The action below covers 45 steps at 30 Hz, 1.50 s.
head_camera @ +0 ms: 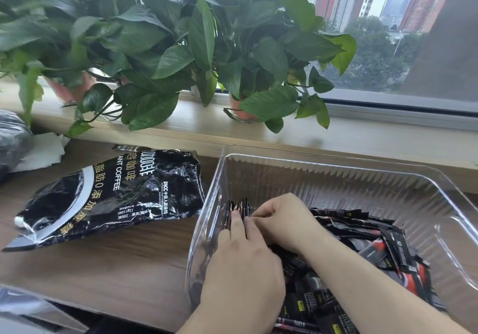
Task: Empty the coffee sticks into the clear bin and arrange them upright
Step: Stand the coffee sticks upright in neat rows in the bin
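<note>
**Head view: both grips working the bin's left wall**

I've got the clear bin (336, 158) at 4 o'clock on the bench (103, 269), with the black coffee bag (116, 191) lying flat at 9. Left grip (243, 256), fingers straight, presses the upright bunch (239, 208) by the bin's 9 o'clock wall. Right grip (282, 220) pinches that bunch. Loose coffee sticks (375, 243) are heaped toward 4.

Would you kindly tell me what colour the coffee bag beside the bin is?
The coffee bag is black with white and gold lettering; head view.
</note>
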Each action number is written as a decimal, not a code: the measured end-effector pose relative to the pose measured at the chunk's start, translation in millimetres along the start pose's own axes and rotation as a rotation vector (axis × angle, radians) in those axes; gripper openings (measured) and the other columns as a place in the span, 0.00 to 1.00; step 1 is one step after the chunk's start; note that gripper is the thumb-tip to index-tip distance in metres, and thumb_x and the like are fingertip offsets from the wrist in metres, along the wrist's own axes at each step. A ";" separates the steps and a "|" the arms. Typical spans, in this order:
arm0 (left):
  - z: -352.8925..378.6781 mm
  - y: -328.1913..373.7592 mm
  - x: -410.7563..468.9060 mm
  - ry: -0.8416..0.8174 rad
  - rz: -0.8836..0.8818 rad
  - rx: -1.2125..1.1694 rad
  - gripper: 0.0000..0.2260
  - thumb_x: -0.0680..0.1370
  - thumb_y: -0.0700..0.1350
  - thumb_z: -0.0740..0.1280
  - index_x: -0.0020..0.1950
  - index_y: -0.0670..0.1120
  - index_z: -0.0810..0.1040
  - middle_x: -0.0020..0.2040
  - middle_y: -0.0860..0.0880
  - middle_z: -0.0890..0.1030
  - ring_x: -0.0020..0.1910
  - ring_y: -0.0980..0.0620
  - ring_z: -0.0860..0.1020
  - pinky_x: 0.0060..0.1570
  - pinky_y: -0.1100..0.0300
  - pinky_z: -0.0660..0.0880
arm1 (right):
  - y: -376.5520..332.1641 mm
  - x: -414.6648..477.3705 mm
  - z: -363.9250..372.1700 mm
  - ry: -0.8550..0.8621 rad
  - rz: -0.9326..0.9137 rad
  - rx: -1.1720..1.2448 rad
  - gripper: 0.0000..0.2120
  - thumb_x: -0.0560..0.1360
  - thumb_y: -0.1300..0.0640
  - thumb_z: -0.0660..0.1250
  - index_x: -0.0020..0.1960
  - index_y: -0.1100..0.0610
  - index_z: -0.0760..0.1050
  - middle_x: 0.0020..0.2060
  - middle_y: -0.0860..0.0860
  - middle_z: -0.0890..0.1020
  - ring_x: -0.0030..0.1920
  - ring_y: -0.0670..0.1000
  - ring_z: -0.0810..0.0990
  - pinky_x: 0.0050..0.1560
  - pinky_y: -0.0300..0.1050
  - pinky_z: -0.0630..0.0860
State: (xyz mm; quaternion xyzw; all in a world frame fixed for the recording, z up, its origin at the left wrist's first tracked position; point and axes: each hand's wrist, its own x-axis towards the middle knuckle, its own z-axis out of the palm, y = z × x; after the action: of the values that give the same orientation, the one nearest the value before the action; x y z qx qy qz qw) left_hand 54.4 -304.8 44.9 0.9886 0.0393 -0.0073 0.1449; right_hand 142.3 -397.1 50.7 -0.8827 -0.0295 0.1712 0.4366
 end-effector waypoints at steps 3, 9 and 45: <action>-11.3 -1.7 -12.4 0.087 0.072 -0.117 0.51 0.69 0.73 0.28 0.79 0.46 0.60 0.80 0.49 0.58 0.75 0.51 0.63 0.69 0.63 0.63 | 0.0 0.8 -0.5 0.008 0.004 0.011 0.09 0.75 0.54 0.73 0.38 0.56 0.85 0.28 0.49 0.84 0.26 0.40 0.80 0.30 0.34 0.75; -6.1 -5.9 -18.1 -0.118 -0.029 -0.172 0.64 0.49 0.77 0.18 0.81 0.51 0.42 0.81 0.54 0.39 0.78 0.57 0.36 0.75 0.60 0.41 | 3.8 -0.1 -1.2 -0.024 -0.040 0.101 0.02 0.73 0.60 0.75 0.42 0.56 0.85 0.33 0.52 0.87 0.35 0.50 0.87 0.44 0.45 0.85; 5.7 2.2 -7.5 -0.291 0.010 0.029 0.54 0.59 0.72 0.30 0.81 0.44 0.39 0.80 0.50 0.35 0.78 0.52 0.34 0.77 0.52 0.37 | 12.5 14.4 -10.0 -0.067 -0.066 -0.058 0.08 0.75 0.57 0.74 0.55 0.52 0.83 0.25 0.49 0.81 0.22 0.44 0.75 0.27 0.35 0.72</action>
State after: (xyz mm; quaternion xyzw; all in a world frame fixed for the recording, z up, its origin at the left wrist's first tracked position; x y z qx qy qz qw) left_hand 47.1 -309.2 40.2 0.9793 0.0128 -0.1505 0.1350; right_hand 157.8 -409.5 42.5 -0.8874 -0.0780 0.1853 0.4148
